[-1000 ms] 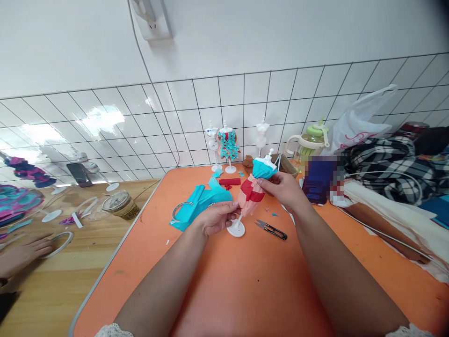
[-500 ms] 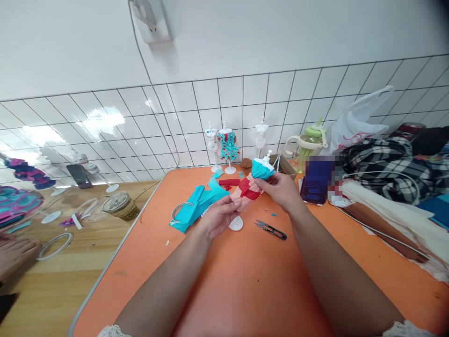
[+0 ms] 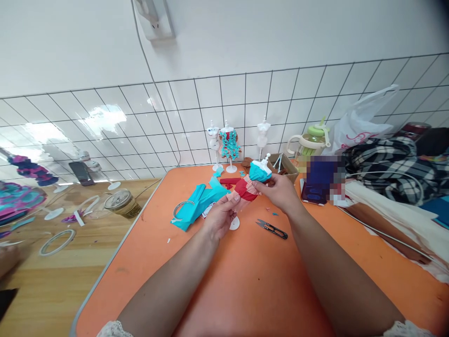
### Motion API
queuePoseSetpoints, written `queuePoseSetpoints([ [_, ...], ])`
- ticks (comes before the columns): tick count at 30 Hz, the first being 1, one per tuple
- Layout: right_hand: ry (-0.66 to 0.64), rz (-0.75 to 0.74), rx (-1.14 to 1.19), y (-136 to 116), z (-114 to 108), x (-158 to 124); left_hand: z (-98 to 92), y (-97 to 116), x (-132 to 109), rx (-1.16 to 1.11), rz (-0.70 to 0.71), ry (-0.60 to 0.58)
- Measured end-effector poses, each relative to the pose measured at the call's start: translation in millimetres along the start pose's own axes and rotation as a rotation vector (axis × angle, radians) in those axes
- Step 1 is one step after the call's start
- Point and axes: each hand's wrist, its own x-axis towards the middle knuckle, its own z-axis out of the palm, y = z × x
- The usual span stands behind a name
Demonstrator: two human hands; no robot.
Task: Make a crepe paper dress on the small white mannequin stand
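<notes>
A small white mannequin, dressed in a blue top and a pink and red paper skirt, leans to the right between my hands. My left hand grips the lower part of the skirt, thumb on top. At the waist, just under the blue top, my right hand pinches the figure between thumb and fingers. The round white base shows below my left hand. Black thread snips lie on the orange table, to the right of the base.
Blue crepe paper with a tape roll on it lies at left. Small mannequins stand by the tiled wall. A box, bottle and phone are at right. Another person's hand is far left.
The mannequin has tilted slightly further, and my left hand has shifted a little along the skirt. The co-worker's hand has moved left. The whole view has shifted slightly.
</notes>
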Motion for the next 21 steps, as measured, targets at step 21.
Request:
queuePoseSetpoints([
  [21, -0.011, 0.021, 0.023, 12, 5, 6, -3.4, -2, 6, -0.079, 0.143, -0.008],
])
